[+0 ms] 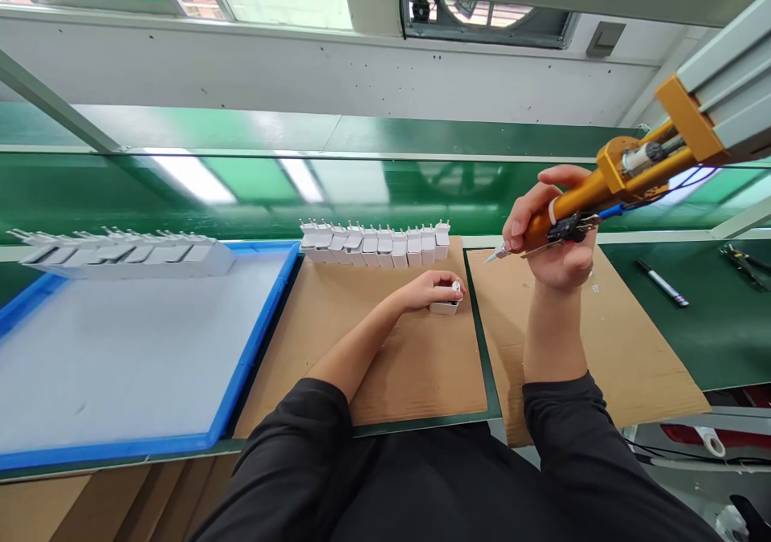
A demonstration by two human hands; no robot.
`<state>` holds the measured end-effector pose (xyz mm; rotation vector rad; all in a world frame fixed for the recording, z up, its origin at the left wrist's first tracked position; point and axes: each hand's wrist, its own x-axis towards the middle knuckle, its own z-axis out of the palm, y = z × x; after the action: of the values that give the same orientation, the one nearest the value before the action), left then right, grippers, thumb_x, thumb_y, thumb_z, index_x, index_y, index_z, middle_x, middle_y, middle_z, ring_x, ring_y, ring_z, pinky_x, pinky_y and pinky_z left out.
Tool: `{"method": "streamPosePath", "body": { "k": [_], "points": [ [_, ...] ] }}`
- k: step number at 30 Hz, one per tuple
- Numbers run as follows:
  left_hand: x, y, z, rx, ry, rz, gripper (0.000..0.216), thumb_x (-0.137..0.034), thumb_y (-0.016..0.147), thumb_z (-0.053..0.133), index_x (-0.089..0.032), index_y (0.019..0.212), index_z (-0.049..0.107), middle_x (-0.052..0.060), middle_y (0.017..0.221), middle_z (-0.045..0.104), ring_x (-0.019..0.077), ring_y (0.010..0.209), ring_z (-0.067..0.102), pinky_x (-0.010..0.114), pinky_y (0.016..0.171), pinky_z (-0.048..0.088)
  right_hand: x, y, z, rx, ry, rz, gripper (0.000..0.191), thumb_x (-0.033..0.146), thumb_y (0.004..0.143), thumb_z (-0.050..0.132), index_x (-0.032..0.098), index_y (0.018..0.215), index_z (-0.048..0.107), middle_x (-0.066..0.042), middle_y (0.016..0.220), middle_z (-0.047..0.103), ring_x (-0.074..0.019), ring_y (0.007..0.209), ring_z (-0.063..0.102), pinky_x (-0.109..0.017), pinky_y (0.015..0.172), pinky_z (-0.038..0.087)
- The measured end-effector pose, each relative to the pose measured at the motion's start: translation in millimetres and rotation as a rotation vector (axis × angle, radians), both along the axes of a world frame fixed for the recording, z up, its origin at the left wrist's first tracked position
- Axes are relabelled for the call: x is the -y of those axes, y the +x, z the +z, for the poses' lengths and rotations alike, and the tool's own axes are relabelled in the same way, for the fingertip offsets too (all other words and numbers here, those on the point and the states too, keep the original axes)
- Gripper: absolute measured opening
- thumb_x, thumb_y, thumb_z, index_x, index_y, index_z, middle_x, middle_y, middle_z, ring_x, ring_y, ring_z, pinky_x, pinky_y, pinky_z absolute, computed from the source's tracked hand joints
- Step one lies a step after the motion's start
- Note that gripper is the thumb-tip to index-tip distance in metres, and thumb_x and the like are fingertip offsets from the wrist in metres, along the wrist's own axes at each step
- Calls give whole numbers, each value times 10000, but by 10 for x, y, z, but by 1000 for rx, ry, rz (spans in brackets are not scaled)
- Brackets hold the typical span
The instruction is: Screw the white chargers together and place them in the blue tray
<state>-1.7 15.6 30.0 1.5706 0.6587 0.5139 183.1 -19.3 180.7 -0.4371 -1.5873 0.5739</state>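
Note:
My left hand rests on the left cardboard sheet with its fingers closed on a small white plug adapter. Raised above the right cardboard sheet, my right hand grips an orange hanging tool. The tool's pointed tip aims left and down, a little to the right of the adapter and above it. Behind my left hand stands a row of several white plug adapters with their prongs up.
A blue-rimmed tray with a white floor lies at the left, with another row of white adapters along its far side. A marker pen and a dark tool lie on the green bench at the right. A green conveyor runs behind.

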Motion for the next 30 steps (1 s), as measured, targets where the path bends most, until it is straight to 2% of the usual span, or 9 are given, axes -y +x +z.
{"method": "streamPosePath", "body": {
  "k": [7,11,13,16,19,22,25,27,30],
  "points": [
    [31,6,-10,28,-28,-14,363,-438,683,731,-139,880,672,87,984,700,173,832,613,269,718,454,-33,-25,-17,-7,11,-24,753,899,583,548,344,1091,545,41,608,516,-137,416,448,-288,343,347],
    [56,9,-61,109,-79,-11,495,-447,670,730,-161,1069,669,91,995,700,184,859,622,282,730,457,4,-46,25,-60,33,56,552,748,671,635,369,1070,581,43,637,539,-125,405,414,-282,339,331],
    [60,12,-85,140,-101,-17,559,-448,660,741,-171,1135,639,92,986,703,178,838,622,283,722,457,25,-52,41,-59,23,43,556,752,665,639,366,1060,577,44,636,540,-122,404,411,-280,347,332],
    [63,20,-107,160,-133,-18,492,-445,621,778,-158,994,637,91,936,712,171,798,621,277,706,455,39,-57,49,-62,9,21,582,769,641,640,362,1050,567,40,623,534,-133,397,402,-290,335,327],
    [65,15,-108,145,-130,-13,440,-462,614,783,-146,879,631,93,928,715,168,776,621,271,695,454,37,-50,41,-85,28,75,539,723,664,657,370,1063,579,35,631,530,-142,401,400,-302,323,312],
    [54,-46,-81,85,-30,-14,453,-487,659,755,-146,946,675,102,1033,704,185,838,633,277,720,465,18,-23,15,-62,12,78,613,765,637,652,359,1089,562,31,648,524,-147,425,429,-306,347,339],
    [34,-159,-27,-10,126,-123,553,-445,646,787,-178,1115,666,92,1131,675,215,964,627,292,800,480,-27,9,-21,-18,-24,-9,765,879,572,587,342,1115,528,21,658,524,-160,462,474,-312,376,373],
    [34,-216,5,-97,203,-186,608,-418,622,812,-193,1162,645,73,1117,673,217,977,622,295,829,483,-60,18,-33,-26,9,-29,761,885,582,572,346,1117,536,23,651,526,-153,452,464,-306,371,373],
    [74,-197,8,-243,279,-64,483,-447,673,770,-191,1069,662,34,981,684,205,896,623,299,815,484,-91,15,-22,-78,82,21,620,796,659,614,357,1097,589,36,640,533,-126,411,418,-282,340,349]
  ]
}}
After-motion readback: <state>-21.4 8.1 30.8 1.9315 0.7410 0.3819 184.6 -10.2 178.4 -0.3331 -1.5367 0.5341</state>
